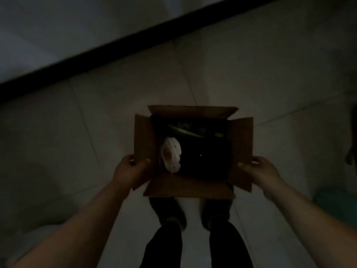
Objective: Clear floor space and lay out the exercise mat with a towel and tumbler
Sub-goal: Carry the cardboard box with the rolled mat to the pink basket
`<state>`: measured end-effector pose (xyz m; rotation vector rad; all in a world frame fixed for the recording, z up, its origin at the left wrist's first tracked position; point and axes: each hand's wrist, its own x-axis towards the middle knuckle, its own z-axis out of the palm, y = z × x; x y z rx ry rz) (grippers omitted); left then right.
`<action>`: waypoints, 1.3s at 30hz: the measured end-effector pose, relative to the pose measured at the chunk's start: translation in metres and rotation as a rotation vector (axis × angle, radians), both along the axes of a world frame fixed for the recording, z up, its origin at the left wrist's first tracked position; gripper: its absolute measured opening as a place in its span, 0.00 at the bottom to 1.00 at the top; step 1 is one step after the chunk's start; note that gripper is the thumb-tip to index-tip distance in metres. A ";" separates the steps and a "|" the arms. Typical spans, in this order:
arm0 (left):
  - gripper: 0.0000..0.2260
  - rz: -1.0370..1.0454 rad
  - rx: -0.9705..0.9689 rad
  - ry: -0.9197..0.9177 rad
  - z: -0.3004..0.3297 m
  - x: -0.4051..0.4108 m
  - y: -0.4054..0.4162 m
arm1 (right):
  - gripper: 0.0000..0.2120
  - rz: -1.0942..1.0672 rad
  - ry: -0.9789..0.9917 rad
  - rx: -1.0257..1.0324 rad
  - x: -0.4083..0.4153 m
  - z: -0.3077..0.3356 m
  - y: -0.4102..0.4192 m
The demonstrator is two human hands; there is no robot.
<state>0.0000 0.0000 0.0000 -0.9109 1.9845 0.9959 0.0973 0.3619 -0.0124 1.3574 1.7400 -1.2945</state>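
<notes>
Two bare forearms are stretched forward; the left hand [133, 170] and right hand [259, 171] are each curled around a side flap of the open cardboard box [190, 187], held above the tiled floor [116, 105]. A white object [171, 154] is seen at its left inner wall.

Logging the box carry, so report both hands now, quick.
Left hand: gripping the left flap of the open cardboard box.
Right hand: gripping the box's right flap.

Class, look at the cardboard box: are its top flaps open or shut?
Open: the cardboard box has all four flaps folded outward, showing a white object inside.
</notes>
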 end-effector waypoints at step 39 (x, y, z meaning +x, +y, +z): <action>0.12 0.430 0.121 -0.069 0.334 0.079 -0.091 | 0.11 0.662 0.013 0.264 -0.085 0.332 -0.102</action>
